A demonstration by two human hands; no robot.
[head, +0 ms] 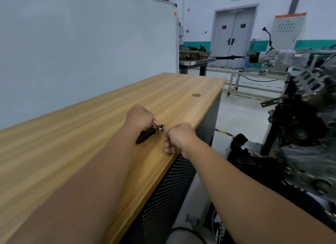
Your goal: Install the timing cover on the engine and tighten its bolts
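Both hands are out over the near right edge of the wooden tabletop (109, 116), working close together. The left hand (139, 117) is curled around a small tool with a dark handle (145, 135); the handle pokes back toward the wrist and a shiny metal head (159, 126) sticks out past the fingers. It looks like a ratchet or driver, though it is too blurred to name for sure. The right hand (179, 138) is clenched just beside that metal head, knuckles up. I cannot tell whether it pinches a socket or a bolt or holds nothing, since the fingers hide whatever is there.

The engine (309, 134) stands off to the right on its stand, well apart from the hands. Its dark, greasy front faces this way. I cannot pick out the timing cover as a separate piece; it may already sit on that front, or be out of sight.

My guess is that the tool is being readied for the bolts. The tool should be light, stiff and easy to hold by the handle, but perhaps a little oily. A cover of that kind would be rigid metal, awkward rather than heavy, and best held by its outer edges with both hands, keeping fingers off the sealing face. Small bolts roll and drop easily near this tabletop edge.
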